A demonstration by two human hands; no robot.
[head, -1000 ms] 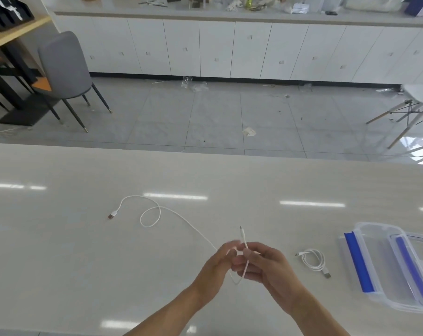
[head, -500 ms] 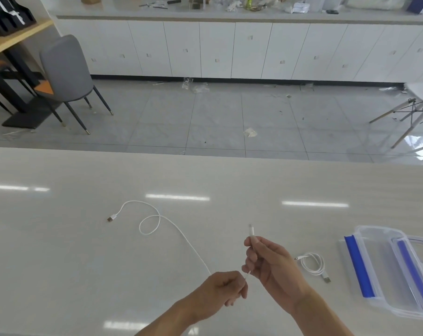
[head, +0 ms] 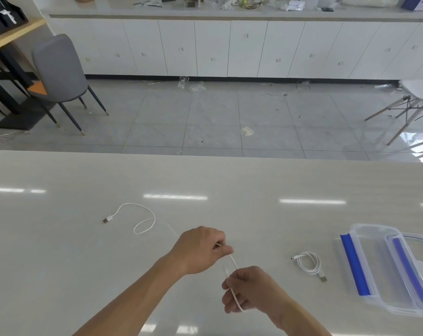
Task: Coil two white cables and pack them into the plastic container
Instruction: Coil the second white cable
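Note:
A long white cable (head: 142,220) lies partly loose on the pale table (head: 60,251), its USB plug at the left and a small loop in the middle. My left hand (head: 200,251) pinches this cable above the table. My right hand (head: 251,289) grips the cable's near end, with a short loop hanging across its fingers. A second white cable (head: 308,264) rests coiled on the table, right of my hands. The clear plastic container (head: 365,260) with blue clips sits at the right edge.
The container's clear lid (head: 414,270) with a blue clip lies in or on the container. Beyond the table's far edge are a tiled floor, a grey chair (head: 57,71), a white chair (head: 416,98) and white cabinets.
My left hand rose from low on the table and slid forward along the cable. My right hand dropped nearer to me, and the cable's loose part was drawn slightly toward my hands.

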